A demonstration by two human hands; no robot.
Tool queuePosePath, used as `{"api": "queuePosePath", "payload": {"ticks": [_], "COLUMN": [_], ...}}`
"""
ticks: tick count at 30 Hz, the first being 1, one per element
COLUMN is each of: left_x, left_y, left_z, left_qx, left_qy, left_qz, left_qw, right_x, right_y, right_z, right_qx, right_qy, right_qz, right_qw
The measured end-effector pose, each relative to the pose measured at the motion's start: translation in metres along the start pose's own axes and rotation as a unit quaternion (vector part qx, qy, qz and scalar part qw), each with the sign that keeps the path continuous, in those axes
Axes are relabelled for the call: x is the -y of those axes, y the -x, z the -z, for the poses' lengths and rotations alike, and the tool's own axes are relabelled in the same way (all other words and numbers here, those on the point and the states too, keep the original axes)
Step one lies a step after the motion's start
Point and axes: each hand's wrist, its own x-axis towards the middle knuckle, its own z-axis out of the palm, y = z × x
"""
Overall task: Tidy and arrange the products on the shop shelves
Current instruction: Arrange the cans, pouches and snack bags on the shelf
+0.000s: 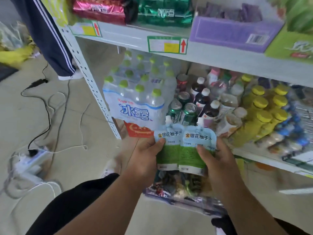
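In both hands (145, 155), two pouches (182, 148)

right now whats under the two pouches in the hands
Below the two spout pouches lies a clear bag of mixed packets on the floor; the pouches and both hands cover its top part.

Black and white cables (49, 106) lie on the floor (81, 126) by a power strip (32, 158). Someone's striped trouser leg (50, 36) stands near.
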Motion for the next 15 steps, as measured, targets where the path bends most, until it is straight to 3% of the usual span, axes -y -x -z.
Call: {"api": "queuePosePath", "payload": {"ticks": [6,15], "left_x": [0.002,0.001], "left_y": [-0.038,-0.068], "left_z": [-0.004,-0.01], "left_qx": [-0.002,0.003], "left_qy": [-0.007,0.011], "left_qz": [0.029,0.038], "left_qw": [1.0,0.999], "right_x": [-0.005,-0.032], "right_y": [-0.03,-0.069], "right_z": [-0.002,-0.019], "right_qx": [0.027,-0.007], "right_qy": [0.031,-0.101], "right_qz": [-0.017,-0.091], "right_qw": [0.999,0.991]}}
